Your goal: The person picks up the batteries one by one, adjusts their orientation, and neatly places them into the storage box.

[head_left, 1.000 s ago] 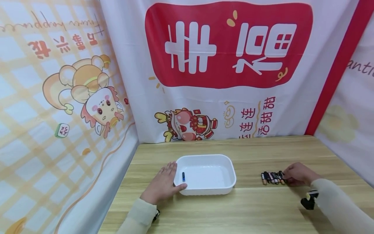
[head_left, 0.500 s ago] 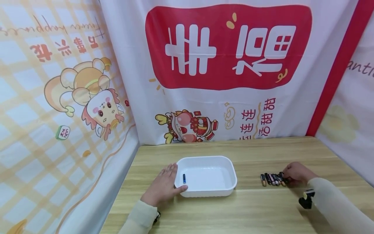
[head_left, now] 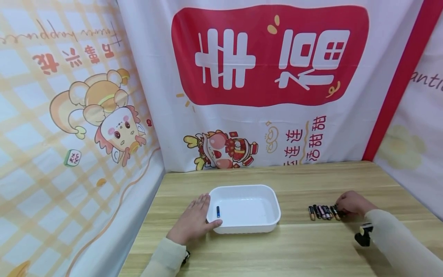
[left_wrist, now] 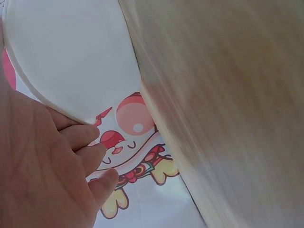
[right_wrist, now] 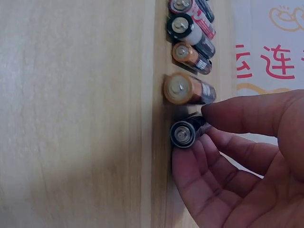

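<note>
A white rectangular basin [head_left: 247,228] stands on the table, with one blue-and-black battery [head_left: 218,211] lying inside near its left wall. My left hand [head_left: 192,221] rests against the basin's left side, its thumb at the near left corner. In the left wrist view the fingers [left_wrist: 97,159] of that hand lie along the rim. On the right, my right hand [head_left: 353,203] pinches a black battery [right_wrist: 184,133] between thumb and fingers at the right end of a row. An orange-topped battery [right_wrist: 179,89] lies just beside it, with several other batteries [head_left: 319,212] further left.
The wooden table [head_left: 242,254] reaches back to a printed white-and-red cloth [head_left: 270,54]. A checked cloth [head_left: 38,134] hangs along the left side, and another pale cloth [head_left: 412,127] along the right.
My right hand has separated the end battery slightly from the row, moving it right. The left hand and the basin have stayed together with almost no movement.
</note>
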A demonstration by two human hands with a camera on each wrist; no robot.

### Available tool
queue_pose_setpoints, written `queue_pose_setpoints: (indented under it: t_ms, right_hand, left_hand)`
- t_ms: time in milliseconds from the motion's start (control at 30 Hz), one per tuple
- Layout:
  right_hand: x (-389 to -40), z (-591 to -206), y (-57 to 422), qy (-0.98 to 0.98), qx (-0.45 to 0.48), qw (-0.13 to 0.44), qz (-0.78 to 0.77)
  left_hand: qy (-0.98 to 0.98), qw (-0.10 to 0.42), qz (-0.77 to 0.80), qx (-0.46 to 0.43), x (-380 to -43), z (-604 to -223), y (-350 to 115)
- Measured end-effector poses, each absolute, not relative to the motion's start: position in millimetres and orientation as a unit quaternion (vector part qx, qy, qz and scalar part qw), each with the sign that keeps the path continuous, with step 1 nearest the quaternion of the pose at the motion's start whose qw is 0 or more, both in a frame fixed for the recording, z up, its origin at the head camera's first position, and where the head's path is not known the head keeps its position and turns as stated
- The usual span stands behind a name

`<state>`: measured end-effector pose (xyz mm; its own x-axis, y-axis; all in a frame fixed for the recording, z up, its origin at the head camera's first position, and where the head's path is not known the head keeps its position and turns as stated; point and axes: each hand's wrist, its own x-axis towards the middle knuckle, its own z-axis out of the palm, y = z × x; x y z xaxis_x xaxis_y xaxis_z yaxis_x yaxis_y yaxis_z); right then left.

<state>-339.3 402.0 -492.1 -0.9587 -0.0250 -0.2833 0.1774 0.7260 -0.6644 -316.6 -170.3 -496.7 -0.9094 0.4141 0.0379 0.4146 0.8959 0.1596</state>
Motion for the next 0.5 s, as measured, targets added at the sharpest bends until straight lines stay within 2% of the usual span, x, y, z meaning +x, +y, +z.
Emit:
queue_pose_setpoints:
  t_ms: [500]
  right_hand:
    - [-336.7, -494.5, 405.8, 0.909, 0.056, 0.139, -0.388]
  left_hand:
    - [-0.974, 0.001, -0.084, -0.211, -318.0, -498.2, -169.3]
